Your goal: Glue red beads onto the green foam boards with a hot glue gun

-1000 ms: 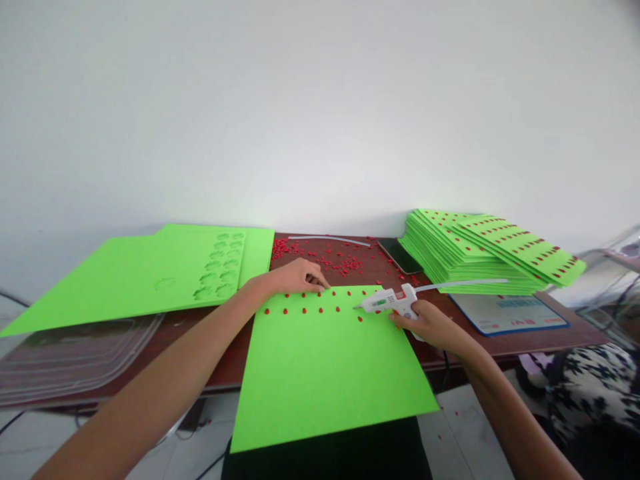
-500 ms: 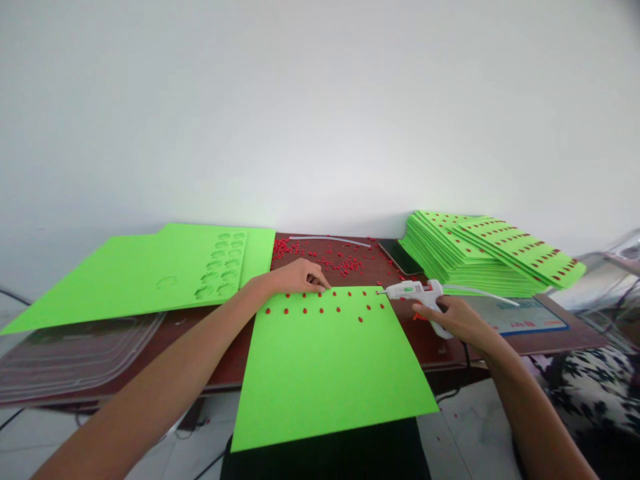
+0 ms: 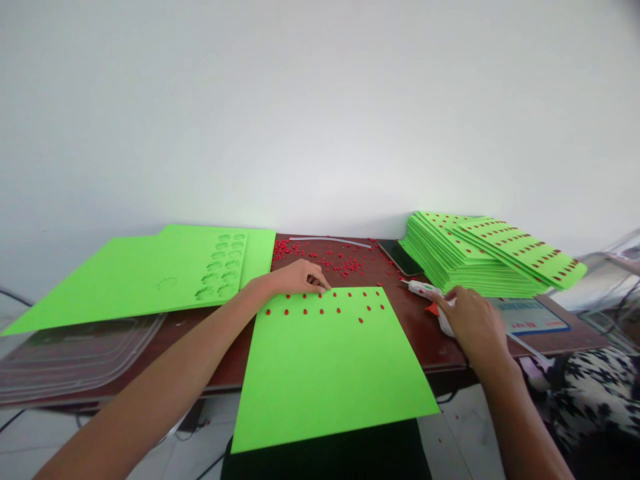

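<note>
A bright green sheet (image 3: pixel 330 373) hangs partly over the table's front edge, with small red pieces (image 3: pixel 321 311) in rows near its far end. At that far edge my left hand (image 3: pixel 303 277) is closed, fingers curled down against the sheet; the fingertips are partly hidden. To the right of the sheet, apart from it, my right hand (image 3: pixel 473 323) is wrapped round a white hot glue gun (image 3: pixel 424 289) with an orange trigger. Its nozzle points left, above the table. The glue stick trails out behind the gun.
Loose red pieces (image 3: pixel 345 267) lie scattered on the brown table (image 3: pixel 420 340), near a spare glue stick (image 3: pixel 330 240) and a phone (image 3: pixel 400 257). A stack of green sheets (image 3: pixel 465 273) stands right; larger green sheets (image 3: pixel 135 273) lie left. Patterned black-and-white cloth (image 3: pixel 600 387) shows at right.
My right hand has drawn the glue gun to the right, away from the sheet's far corner, and turned it. My left hand and the sheet have stayed in place.
</note>
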A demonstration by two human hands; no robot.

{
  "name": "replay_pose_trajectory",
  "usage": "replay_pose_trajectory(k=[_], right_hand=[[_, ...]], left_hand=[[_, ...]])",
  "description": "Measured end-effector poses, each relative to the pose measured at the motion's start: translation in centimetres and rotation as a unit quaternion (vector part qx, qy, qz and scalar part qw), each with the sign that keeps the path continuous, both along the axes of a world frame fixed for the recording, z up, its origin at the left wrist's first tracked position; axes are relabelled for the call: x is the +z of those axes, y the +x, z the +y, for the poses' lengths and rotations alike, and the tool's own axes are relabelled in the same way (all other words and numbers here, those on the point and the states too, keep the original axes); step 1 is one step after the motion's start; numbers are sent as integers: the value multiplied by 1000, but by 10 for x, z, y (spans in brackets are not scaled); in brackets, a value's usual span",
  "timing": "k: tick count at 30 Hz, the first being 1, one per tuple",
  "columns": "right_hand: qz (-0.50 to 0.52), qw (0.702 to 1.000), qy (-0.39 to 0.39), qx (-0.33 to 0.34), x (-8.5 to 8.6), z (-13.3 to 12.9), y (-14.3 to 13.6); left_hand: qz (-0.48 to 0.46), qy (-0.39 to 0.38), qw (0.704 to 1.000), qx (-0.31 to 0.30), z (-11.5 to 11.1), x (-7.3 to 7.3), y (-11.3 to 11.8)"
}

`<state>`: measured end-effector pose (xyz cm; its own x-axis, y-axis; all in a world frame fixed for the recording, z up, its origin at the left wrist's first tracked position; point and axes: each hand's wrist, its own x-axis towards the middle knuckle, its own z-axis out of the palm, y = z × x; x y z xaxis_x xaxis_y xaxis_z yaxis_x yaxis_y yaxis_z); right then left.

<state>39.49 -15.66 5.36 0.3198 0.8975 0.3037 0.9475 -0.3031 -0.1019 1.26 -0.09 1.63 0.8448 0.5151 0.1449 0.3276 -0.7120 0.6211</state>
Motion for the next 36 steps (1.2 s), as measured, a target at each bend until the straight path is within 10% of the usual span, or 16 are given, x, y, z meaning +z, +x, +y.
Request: replay_pose_trajectory(k=[4,7,36], right_hand=[[152,932,3,328,0,0,-53],[203,877,-24,434,-12,3,-79],[218,863,-44,454,-26,17,-97]], left_hand=[[-9,-9,1000,4,1,-1,0],[-6,-5,1000,5,1,-2,0],[-9,-5,1000,10,-3,1,1]])
